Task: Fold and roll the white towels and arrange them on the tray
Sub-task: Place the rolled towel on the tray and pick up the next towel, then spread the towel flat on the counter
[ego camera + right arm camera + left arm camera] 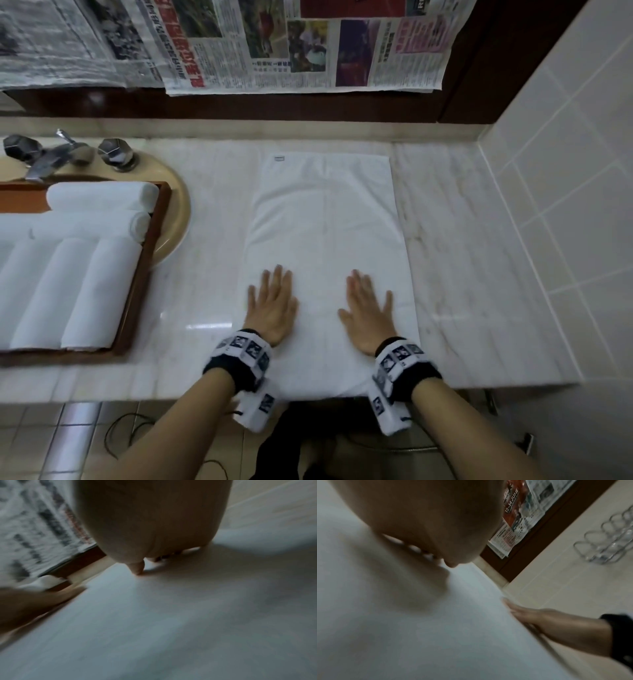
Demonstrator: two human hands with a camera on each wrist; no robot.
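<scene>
White towel (325, 219) is spread lengthwise on the marble worktop (455, 240), right of the tray (137, 284) of rolled towels (99, 291). Both hands, left hand (272, 305) and right hand (368, 311), lie palm-down on its near end, side by side but apart, fingers straight and slightly spread, gripping nothing.

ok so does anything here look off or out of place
Mostly tidy. The towel lies flat under both hands, though its near end hangs over the counter edge. The tray sits partly over the sink, and newspaper covers the wall.
</scene>
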